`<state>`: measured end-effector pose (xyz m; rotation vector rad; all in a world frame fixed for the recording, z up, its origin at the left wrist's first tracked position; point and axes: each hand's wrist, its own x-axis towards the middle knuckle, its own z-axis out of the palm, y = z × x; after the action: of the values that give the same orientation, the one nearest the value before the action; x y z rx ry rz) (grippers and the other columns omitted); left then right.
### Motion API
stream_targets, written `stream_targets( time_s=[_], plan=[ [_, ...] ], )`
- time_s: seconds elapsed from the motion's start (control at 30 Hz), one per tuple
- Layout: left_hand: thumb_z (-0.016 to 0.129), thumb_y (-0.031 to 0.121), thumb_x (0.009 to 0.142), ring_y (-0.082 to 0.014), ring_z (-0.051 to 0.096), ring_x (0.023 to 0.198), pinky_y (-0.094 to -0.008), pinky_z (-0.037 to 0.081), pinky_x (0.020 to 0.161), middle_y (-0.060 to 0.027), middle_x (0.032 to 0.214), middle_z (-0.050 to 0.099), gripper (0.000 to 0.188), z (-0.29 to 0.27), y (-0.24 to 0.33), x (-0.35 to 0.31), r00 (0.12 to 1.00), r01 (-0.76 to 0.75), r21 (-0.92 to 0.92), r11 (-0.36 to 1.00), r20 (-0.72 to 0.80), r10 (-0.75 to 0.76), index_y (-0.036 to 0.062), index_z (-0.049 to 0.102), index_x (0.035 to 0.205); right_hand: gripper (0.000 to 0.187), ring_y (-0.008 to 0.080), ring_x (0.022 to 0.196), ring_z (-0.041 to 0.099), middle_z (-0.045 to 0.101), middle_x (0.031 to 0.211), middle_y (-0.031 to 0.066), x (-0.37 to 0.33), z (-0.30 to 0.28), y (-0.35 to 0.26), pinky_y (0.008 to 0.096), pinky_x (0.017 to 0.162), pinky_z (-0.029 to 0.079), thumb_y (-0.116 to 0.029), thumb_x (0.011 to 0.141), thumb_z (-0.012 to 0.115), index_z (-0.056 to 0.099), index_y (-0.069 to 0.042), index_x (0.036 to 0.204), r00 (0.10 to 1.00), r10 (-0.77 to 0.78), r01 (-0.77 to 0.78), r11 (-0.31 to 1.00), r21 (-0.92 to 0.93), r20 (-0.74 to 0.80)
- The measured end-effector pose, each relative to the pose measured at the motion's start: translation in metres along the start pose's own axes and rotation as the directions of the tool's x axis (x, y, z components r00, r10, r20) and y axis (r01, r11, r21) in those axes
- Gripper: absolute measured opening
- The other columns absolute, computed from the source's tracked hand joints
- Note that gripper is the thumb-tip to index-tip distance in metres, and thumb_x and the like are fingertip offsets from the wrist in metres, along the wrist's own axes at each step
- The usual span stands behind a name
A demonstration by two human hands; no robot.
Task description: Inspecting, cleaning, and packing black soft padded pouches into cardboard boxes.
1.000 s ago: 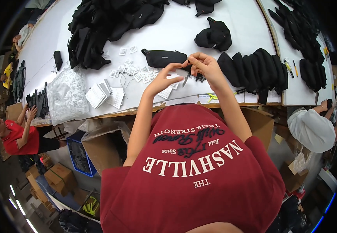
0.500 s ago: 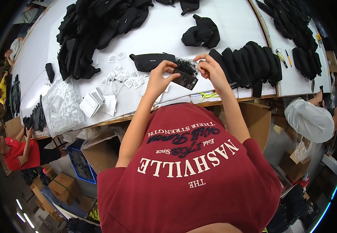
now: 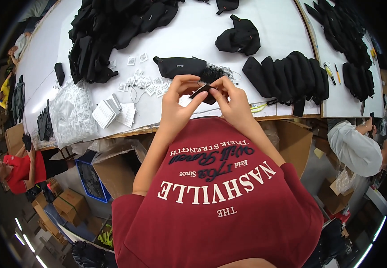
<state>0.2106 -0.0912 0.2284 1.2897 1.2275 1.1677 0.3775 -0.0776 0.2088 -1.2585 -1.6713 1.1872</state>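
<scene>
White table [image 3: 285,29]: heaped black bags [image 3: 108,35], row of pouches [image 3: 287,76], lone pouch [image 3: 180,68], white labels [image 3: 106,114], plastic sack [image 3: 74,114], probably tangled cords [image 3: 216,72].

Two hands [image 3: 175,103] and one black card [image 3: 199,92] at centre, one black pouch [image 3: 181,68] just above. Right: at least six overlapping row pouches [image 3: 287,79], one orange pen [image 3: 337,73]. Left: one clear plastic bag [image 3: 74,118]; lower left, one blue crate [image 3: 104,190]. Left of centre: two separate white labels [image 3: 143,57], above a label heap [image 3: 142,83] too jumbled to count.
</scene>
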Motion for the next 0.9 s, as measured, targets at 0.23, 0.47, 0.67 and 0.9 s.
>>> stream_targets(
  time_s=[0.23, 0.47, 0.67, 0.9],
  plan=[
    [0.061, 0.007, 0.087, -0.0134, 0.058, 0.096, -0.0253, 0.045, 0.084, -0.0109, 0.099, 0.064, 0.017, -0.019, -0.018, 0.003, 0.959, 0.269, -0.41, 0.872, 0.2, -0.202, 0.0036, 0.051, 0.101, 0.006, 0.0205, 0.057, 0.057, 0.06, 0.07, 0.0105, -0.004, 0.002, -0.005, 0.0302, 0.054, 0.043, -0.005, 0.086, 0.059, 0.055, -0.001, 0.089, 0.992, -0.122, 0.123, 0.992, 0.016, -0.014],
    [0.066, 0.011, 0.084, -0.0091, 0.057, 0.087, -0.024, 0.042, 0.082, -0.0043, 0.09, 0.064, 0.011, -0.023, -0.014, 0.0, 0.882, 0.452, -0.211, 0.867, 0.25, -0.399, 0.0013, 0.063, 0.088, 0.007, 0.0266, 0.062, 0.058, 0.059, 0.072, 0.0126, -0.011, 0.001, -0.006, 0.0332, 0.056, 0.044, -0.005, 0.084, 0.06, 0.056, -0.001, 0.088, 0.987, -0.154, 0.156, 0.986, -0.055, 0.041],
    [0.066, 0.009, 0.084, -0.0089, 0.059, 0.08, -0.022, 0.046, 0.075, -0.0036, 0.085, 0.066, 0.014, -0.033, -0.015, 0.002, 0.904, 0.37, -0.217, 0.903, 0.307, -0.297, -0.0016, 0.067, 0.092, 0.007, 0.0296, 0.065, 0.058, 0.059, 0.072, 0.0136, -0.012, 0.0, -0.009, 0.035, 0.058, 0.044, -0.006, 0.083, 0.06, 0.056, -0.002, 0.086, 0.985, -0.146, 0.154, 0.984, -0.087, 0.094],
    [0.062, 0.01, 0.086, -0.0103, 0.062, 0.075, -0.0232, 0.048, 0.07, -0.0041, 0.077, 0.064, 0.01, -0.034, -0.01, 0.001, 0.967, 0.236, 0.073, 0.969, 0.086, -0.242, -0.0005, 0.06, 0.086, 0.021, 0.0065, 0.057, 0.049, 0.057, 0.072, 0.0032, -0.013, -0.007, 0.005, 0.0188, 0.052, 0.037, -0.005, 0.09, 0.054, 0.051, -0.002, 0.11, 0.994, 0.102, -0.104, 0.873, 0.476, 0.029]
  ],
)
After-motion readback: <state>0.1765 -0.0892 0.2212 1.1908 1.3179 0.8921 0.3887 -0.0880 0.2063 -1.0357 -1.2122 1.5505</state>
